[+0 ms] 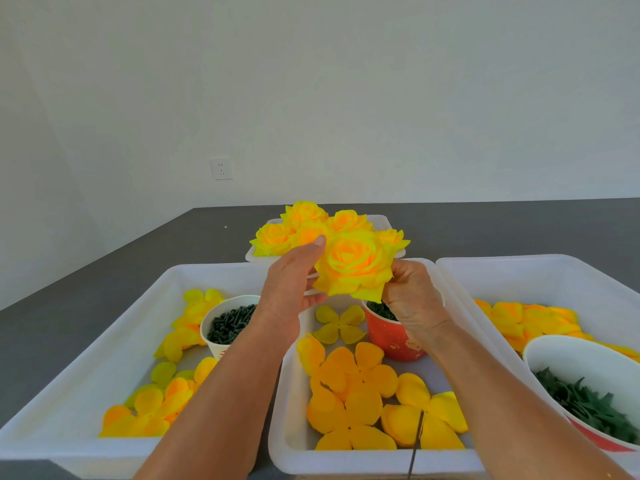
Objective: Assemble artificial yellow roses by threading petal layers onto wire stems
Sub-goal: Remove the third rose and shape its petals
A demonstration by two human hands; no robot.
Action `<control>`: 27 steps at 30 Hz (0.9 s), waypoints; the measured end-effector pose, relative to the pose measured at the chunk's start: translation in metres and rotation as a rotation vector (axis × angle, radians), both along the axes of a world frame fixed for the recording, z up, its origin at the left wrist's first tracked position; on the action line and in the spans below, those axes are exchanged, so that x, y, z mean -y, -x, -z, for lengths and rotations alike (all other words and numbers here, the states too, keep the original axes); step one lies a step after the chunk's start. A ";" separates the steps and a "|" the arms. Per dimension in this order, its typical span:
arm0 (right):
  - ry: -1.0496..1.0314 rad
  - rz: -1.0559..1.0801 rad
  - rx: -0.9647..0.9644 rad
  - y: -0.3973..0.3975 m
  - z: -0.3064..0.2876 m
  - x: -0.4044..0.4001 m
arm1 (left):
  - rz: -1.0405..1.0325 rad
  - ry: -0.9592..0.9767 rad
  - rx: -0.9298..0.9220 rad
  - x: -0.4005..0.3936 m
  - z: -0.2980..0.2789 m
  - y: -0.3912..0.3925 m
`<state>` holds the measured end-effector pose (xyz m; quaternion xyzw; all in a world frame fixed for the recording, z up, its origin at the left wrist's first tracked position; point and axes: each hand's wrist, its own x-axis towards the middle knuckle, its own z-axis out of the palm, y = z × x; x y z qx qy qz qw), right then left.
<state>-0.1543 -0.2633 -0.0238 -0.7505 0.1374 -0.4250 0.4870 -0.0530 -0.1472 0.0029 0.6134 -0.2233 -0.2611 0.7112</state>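
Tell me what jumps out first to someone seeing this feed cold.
The bright yellow fabric rose, held up at centre between the left hand and the right hand, catches the eye first. Behind it, a cluster of finished yellow roses fills the far white tray. Below, flat orange-yellow petal layers lie in the middle white plastic tray.

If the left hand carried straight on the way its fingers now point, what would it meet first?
Probably the finished roses piled in the far tray: the left hand points up and away, and its fingertips already overlap them in the picture, though depth is unclear.
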 end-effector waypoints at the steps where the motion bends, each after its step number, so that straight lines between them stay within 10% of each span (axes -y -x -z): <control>1: -0.009 -0.025 -0.003 0.001 -0.001 -0.002 | 0.023 0.033 -0.013 0.000 0.001 0.000; 17: -0.765 -0.208 -0.009 0.002 -0.011 -0.001 | -0.124 0.139 -0.179 0.003 0.010 -0.011; 27: -0.750 -0.074 -0.047 0.006 -0.011 0.002 | -0.153 -0.029 -0.064 0.010 0.007 -0.004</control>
